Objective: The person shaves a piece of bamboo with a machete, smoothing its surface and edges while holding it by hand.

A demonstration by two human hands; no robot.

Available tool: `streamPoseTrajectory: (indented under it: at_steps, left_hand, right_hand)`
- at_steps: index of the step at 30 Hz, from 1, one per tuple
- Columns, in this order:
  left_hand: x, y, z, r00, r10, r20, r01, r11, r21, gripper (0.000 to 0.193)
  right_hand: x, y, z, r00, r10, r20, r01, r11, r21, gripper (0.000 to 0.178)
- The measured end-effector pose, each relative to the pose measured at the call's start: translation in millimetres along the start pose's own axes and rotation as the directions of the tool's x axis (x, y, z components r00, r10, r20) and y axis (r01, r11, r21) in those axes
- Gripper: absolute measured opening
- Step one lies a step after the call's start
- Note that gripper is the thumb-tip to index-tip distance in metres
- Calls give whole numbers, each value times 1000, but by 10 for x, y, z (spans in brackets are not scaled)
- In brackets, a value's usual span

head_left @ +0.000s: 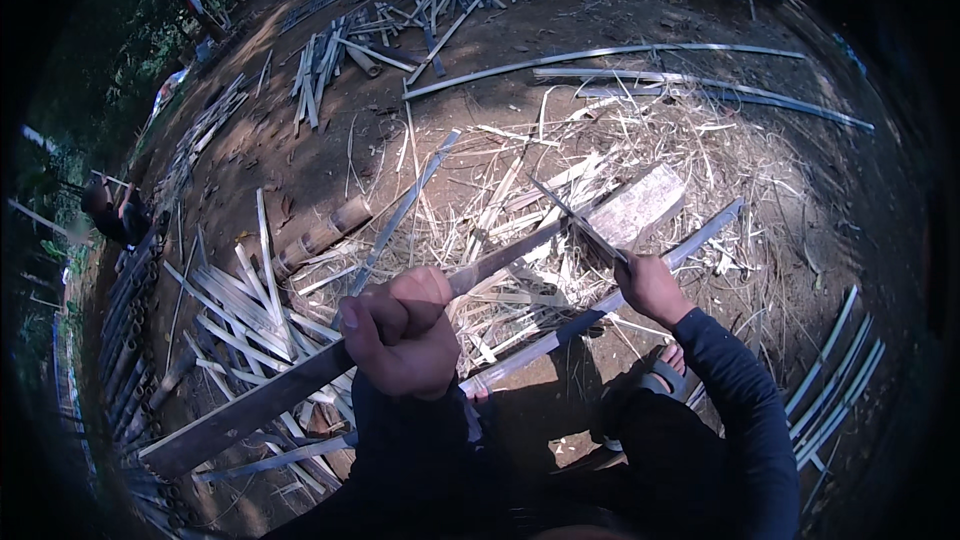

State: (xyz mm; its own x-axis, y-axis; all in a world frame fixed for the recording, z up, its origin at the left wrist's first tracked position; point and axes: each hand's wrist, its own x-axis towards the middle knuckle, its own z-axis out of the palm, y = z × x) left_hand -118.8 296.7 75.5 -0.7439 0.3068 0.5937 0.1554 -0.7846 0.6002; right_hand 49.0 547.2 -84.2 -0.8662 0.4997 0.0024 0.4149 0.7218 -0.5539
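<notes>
Ground [330,155] of bare brown soil carries a wide litter of bamboo shavings [710,155]. Pale split bamboo strips [225,310] lie heaped at left. One long bamboo slat [250,415] runs diagonally from lower left, beneath the left fist, to the near edge of a wooden block [640,205]. A round bamboo section [325,235] lies beyond the heap. A knife [578,220] crosses the slat's far end beside the block; blade contact cannot be confirmed. Left hand [405,335]: grip curled tightly about the slat. Right hand [652,288]: grip wrapped around the knife's handle, mostly hidden.
</notes>
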Motion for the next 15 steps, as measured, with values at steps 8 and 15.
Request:
streamPoseTrajectory:
  at_steps: [8, 15]
  left_hand:
    - [57, 22, -21, 997, 24, -68, -22, 999, 32, 51]
    - [78, 47, -80, 995, -15, -101, 16, 1000, 14, 51]
  right_hand:
    - [11, -154, 50, 999, 21, 43, -19, 998, -64, 29]
    - [6, -75, 183, 999, 49, 18, -49, 998, 36, 22]
